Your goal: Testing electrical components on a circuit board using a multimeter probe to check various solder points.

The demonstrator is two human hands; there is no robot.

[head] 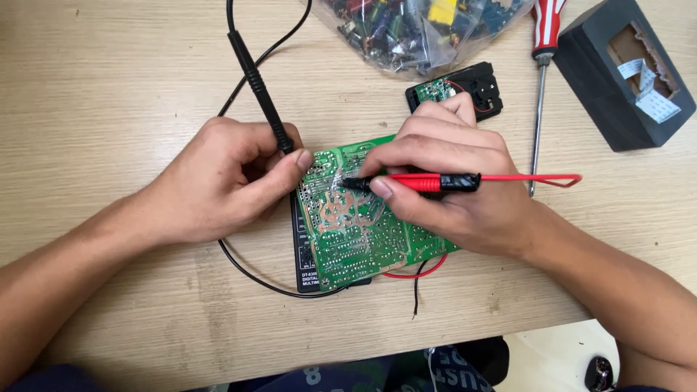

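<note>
Under your hands lies a glossy green circuit board (356, 232) on a matt, grainy wooden table (109, 72). Beyond your right hand (450, 181), the bag (421, 33) is shiny clear plastic.

Two probes, black (255, 80) and red (421, 181); one green circuit board (356, 232); one screwdriver (541, 65); one bag of components (414, 29).

Electronics repair bench, hobby or small workshop. Evidence: worn wooden tabletop (109, 72); clear bag of loose capacitors and parts (414, 29) at 12 o'clock; red-and-white-handled screwdriver (541, 80) at 1 o'clock; opened black housing with ribbon cable (624, 72) at 2 o'clock; green circuit board (348, 232) with test probes at centre.
</note>
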